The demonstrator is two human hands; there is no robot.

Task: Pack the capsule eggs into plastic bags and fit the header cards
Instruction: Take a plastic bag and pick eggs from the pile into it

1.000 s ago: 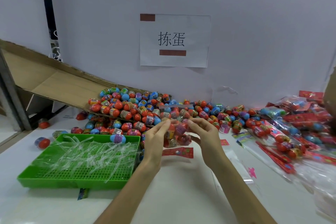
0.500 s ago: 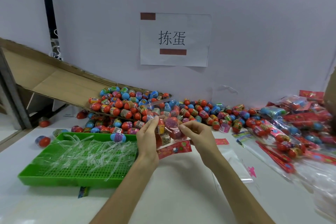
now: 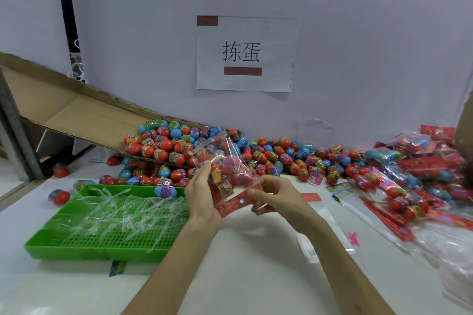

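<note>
A clear plastic bag (image 3: 226, 161) with several capsule eggs inside is held above the table in front of me. My left hand (image 3: 201, 192) grips its left side, fingers pointing up. My right hand (image 3: 275, 195) pinches the bag's lower right edge, close to a red header card (image 3: 234, 204) that hangs at the bag's bottom between both hands. Behind lies a big heap of loose capsule eggs (image 3: 271, 157), red, blue and purple.
A green perforated tray (image 3: 76, 244) holding clear plastic strips sits at the left. A cardboard chute (image 3: 64, 112) slopes down into the eggs. Finished red-carded bags (image 3: 419, 176) pile up at the right. Empty clear bags (image 3: 325, 233) lie near my right forearm.
Both hands have raised the filled bag and tipped it, so its open end now points up and back. The red header card has swung up from the table to between the hands.
</note>
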